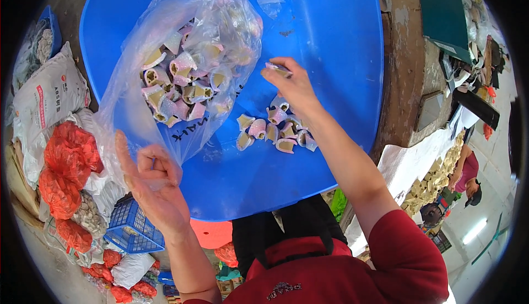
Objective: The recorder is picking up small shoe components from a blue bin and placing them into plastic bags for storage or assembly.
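A clear plastic bag (pixel 129 97) lies open on a blue plastic table or tray (pixel 336 28). Inside it are many small curved pieces (pixel 184 64), glittery pink and white outside with gold-tan inner faces. At the bag's near edge, my left hand (pixel 157 185) has its thumb and some fingers curled on the film, with one finger stretched out along it. My right hand (pixel 295 86), right of the bag, pinches one curved piece (pixel 279 70) between thumb and fingers. Just below that hand, several loose curved pieces (pixel 275 130) sit in a small pile on the blue surface.
At the left stand a white printed sack (pixel 52 92), red plastic bags (pixel 69 155) and a blue crate (pixel 132 224). A worn wooden bench (pixel 408 56) with a phone-like dark device (pixel 428 110) borders the right side. Another person (pixel 468 177) is farther off at right.
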A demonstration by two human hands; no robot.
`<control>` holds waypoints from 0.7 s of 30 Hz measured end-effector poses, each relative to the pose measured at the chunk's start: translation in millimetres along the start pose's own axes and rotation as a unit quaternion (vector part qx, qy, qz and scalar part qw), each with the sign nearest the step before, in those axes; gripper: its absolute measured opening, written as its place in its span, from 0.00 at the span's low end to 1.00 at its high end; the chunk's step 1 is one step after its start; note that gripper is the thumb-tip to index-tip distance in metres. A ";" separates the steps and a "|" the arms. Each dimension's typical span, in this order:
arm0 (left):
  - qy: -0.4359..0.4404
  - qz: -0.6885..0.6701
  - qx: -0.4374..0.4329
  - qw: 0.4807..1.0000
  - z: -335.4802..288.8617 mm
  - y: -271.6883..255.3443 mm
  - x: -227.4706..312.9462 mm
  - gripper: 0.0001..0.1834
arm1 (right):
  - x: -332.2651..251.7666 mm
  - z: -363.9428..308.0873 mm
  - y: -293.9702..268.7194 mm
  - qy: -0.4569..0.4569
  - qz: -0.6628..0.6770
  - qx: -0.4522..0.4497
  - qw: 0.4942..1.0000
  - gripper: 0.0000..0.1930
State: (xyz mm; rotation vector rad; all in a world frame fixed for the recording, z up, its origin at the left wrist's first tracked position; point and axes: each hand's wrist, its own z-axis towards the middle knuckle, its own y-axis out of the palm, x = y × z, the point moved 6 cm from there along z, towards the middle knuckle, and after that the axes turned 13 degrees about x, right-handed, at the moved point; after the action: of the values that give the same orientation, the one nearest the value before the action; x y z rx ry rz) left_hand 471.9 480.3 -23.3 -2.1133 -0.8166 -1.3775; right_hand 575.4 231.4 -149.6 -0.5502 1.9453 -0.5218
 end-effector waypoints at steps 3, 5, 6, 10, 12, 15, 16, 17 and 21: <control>-0.001 -0.026 -0.012 1.000 -4.3 3.3 0.8 0.35 | -50.7 -28.8 4.5 0.162 0.289 -0.155 0.931 0.25; -0.011 -0.016 0.016 1.000 -5.6 2.7 0.4 0.35 | -92.9 -45.0 25.6 0.117 0.379 -0.199 0.896 0.23; -0.011 -0.018 0.011 1.000 -5.9 4.3 0.1 0.35 | -107.5 -49.5 35.5 0.067 0.347 -0.188 0.917 0.23; -0.005 0.004 0.012 1.000 -1.7 -5.5 -2.0 0.37 | -161.2 -72.6 58.4 -0.322 0.185 0.012 0.928 0.23; -0.018 -0.009 0.037 0.999 -0.3 -15.2 -4.3 0.37 | -144.6 -70.5 50.1 -0.257 0.198 -0.056 0.944 0.23; 0.000 0.006 0.033 0.999 -3.8 -5.1 3.6 0.37 | -79.8 -51.1 24.8 -0.145 0.090 -0.073 0.983 0.22; 0.001 0.007 0.036 0.999 -3.5 -3.9 3.7 0.37 | -47.2 -44.5 14.3 -0.218 -0.077 -0.042 0.972 0.24; 0.001 0.001 0.021 1.000 -3.8 -0.8 2.0 0.38 | -16.5 -43.0 5.0 -0.192 -0.200 -0.084 0.957 0.26; 0.011 0.001 -0.007 1.000 -4.4 2.8 -1.1 0.39 | 45.8 -55.6 4.0 -0.200 -0.413 -0.247 0.854 0.31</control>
State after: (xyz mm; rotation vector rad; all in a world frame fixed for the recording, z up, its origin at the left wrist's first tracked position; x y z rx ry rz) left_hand 470.7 475.1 -22.8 -2.1039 -0.7993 -1.4078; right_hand 506.4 214.5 -162.2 -1.7202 1.3526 -0.3659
